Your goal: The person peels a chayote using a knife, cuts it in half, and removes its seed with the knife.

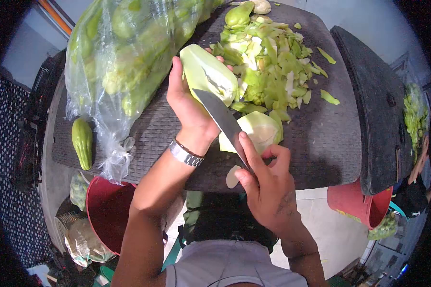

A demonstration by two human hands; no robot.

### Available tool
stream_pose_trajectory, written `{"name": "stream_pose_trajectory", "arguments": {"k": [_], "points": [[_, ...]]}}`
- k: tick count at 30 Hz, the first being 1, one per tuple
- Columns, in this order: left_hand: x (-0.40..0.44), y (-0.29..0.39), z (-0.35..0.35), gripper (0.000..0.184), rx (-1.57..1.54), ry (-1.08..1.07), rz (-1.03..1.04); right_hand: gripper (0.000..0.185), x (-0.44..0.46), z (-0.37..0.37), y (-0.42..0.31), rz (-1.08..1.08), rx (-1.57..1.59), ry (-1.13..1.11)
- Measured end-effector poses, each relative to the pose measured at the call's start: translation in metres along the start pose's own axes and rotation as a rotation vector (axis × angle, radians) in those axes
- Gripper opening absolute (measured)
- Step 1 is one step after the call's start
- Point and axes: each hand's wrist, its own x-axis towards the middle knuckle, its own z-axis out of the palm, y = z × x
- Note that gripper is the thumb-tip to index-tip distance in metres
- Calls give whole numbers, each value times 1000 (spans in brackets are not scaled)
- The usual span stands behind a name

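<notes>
My left hand (192,109) cups a peeled pale-green fruit half (200,67) with its hollow, white-fleshed cut side showing. In my right hand (272,193) is a kitchen knife (221,115), the index finger stretched along the blade and the handle hidden by my fingers. The blade's tip touches or overlaps the lower edge of the fruit half; the exact contact is unclear. Just beyond the blade, another peeled half (261,129) rests on the table with its cut face up. A thin pale slice (232,177) lies near the table's front edge.
A heap of green peelings (273,62) covers the far middle of the dark woven-topped table (321,158). A large clear plastic bag (129,62) of green fruit sits at left, beside one whole green fruit (82,143). Red buckets (107,210) stand below both sides.
</notes>
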Motion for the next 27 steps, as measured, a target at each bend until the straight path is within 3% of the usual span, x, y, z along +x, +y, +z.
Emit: {"name": "stream_pose_trajectory", "arguments": {"k": [21, 27], "points": [[-11, -7, 16, 62, 121, 29, 129, 44, -1, 6, 11, 31, 199, 20], [-15, -14, 16, 60, 347, 24, 314, 45, 2, 14, 4, 56, 101, 88]]}}
